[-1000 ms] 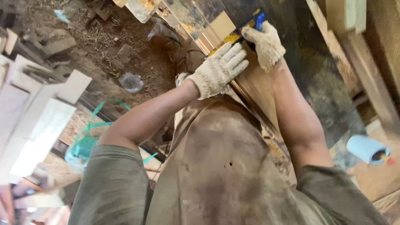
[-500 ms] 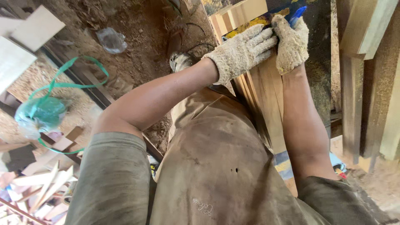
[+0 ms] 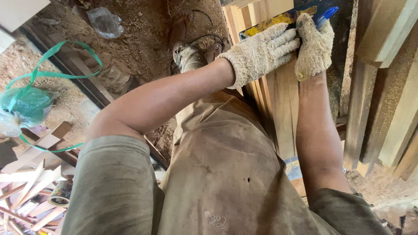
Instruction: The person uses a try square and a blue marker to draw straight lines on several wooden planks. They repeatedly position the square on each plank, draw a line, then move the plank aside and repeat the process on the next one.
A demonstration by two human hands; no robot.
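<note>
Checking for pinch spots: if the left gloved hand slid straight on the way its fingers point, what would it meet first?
Probably the right hand: the left hand lies on the yellow tool over the wooden boards, fingertips already almost touching that glove.

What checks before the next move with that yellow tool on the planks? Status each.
1. Both hands gloved: ok. The left hand and the right hand wear knit work gloves.
2. Left hand on the yellow tool: ok, its fingers lie across it.
3. Right hand grip: ok, closed around a blue-tipped marker.
4. Wooden planks lying flush together: ok where visible; far ends out of view.
5. What the marker tip touches: cannot tell, it sits at the frame edge.
6. Footing: not ok, a sandalled foot stands by a cable and loose debris on the dirt floor.
</note>
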